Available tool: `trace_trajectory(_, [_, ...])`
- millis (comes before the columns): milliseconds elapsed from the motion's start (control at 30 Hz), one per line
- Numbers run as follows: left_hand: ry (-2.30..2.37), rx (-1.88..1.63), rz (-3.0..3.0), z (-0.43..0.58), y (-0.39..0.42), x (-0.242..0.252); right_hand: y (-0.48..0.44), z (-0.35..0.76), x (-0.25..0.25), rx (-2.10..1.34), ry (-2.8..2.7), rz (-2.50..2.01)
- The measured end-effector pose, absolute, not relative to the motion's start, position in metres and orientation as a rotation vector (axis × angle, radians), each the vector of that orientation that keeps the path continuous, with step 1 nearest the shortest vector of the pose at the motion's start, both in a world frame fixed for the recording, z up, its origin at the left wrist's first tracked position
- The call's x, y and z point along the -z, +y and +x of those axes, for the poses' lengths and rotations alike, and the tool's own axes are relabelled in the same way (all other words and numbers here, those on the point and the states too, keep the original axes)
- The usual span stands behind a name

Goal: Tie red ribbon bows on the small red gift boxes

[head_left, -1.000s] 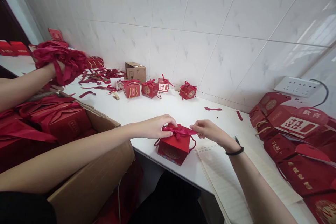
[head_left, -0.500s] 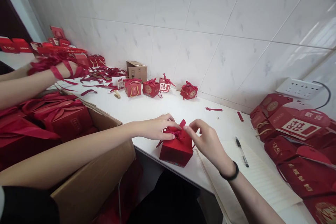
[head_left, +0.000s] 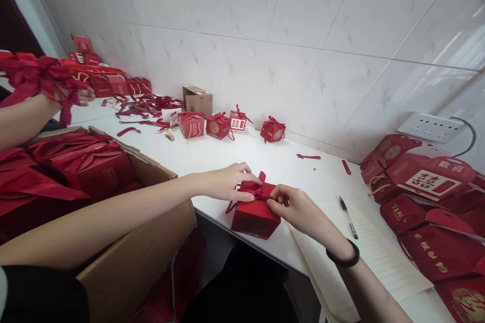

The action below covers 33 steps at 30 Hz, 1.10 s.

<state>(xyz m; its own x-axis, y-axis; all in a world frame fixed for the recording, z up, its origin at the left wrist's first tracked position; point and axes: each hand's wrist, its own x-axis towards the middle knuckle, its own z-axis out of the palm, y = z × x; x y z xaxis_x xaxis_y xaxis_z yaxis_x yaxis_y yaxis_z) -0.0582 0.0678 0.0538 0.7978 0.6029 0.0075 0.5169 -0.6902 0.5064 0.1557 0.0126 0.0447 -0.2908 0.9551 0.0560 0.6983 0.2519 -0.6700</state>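
A small red gift box (head_left: 254,216) stands near the table's front edge, with a dark red ribbon (head_left: 258,192) tied in a bow on its lid. My left hand (head_left: 227,182) lies over the left of the lid and steadies the box, thumb and forefinger on either side of the bow. On the other side, my right hand (head_left: 293,206) pinches the ribbon close to the knot, its fingertips low against the lid. A ribbon end sticks up behind the bow. Under my left forearm is a large cardboard carton (head_left: 151,232) holding several red ribboned boxes (head_left: 98,169).
Several finished gift boxes (head_left: 218,126) line the wall beside a small brown carton (head_left: 197,101). Loose ribbons (head_left: 147,105) lie at back left. A pen (head_left: 348,217) rests on a lined notebook (head_left: 373,252). More red boxes (head_left: 428,181) crowd the right, below a power strip (head_left: 432,127). A co-worker's ribbon-draped arm (head_left: 30,113) reaches in.
My right hand has come down from above the lid and pinched the ribbon. My left hand has stayed on the box. The co-worker's arms have drawn back leftward with the ribbons.
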Motion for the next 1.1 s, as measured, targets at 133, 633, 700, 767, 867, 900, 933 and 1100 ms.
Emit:
trace_trajectory(133, [0.853,-0.232,2.465,-0.058,0.067,-0.055,0.013,0.162,-0.051,-0.886,-2.064,-1.549])
trace_trajectory(633, [0.869,-0.197,2.474,-0.055,0.062,-0.061,0.015,0.153,-0.049,-1.036,-1.999,-1.553])
trace_trajectory(700, [0.859,-0.195,2.485,-0.055,0.063,-0.061,0.017,0.155,-0.052,-1.045,-2.046,-1.547])
trace_trajectory(767, [0.855,-0.195,2.484,-0.055,0.062,-0.061,0.018,0.158,-0.055,-1.047,-2.088,-1.571])
trace_trajectory(867, [0.853,-0.206,2.468,-0.055,0.062,-0.061,0.02,0.163,-0.061,-1.111,-2.112,-1.607])
trace_trajectory(900, [0.851,-0.209,2.463,-0.055,0.062,-0.061,0.021,0.165,-0.062,-1.139,-2.115,-1.613])
trace_trajectory(933, [0.849,-0.211,2.459,-0.055,0.062,-0.061,0.022,0.167,-0.063,-1.158,-2.119,-1.621])
trace_trajectory(1100, [0.836,-0.211,2.462,-0.055,0.061,-0.061,0.022,0.172,-0.063,-1.198,-2.149,-1.627])
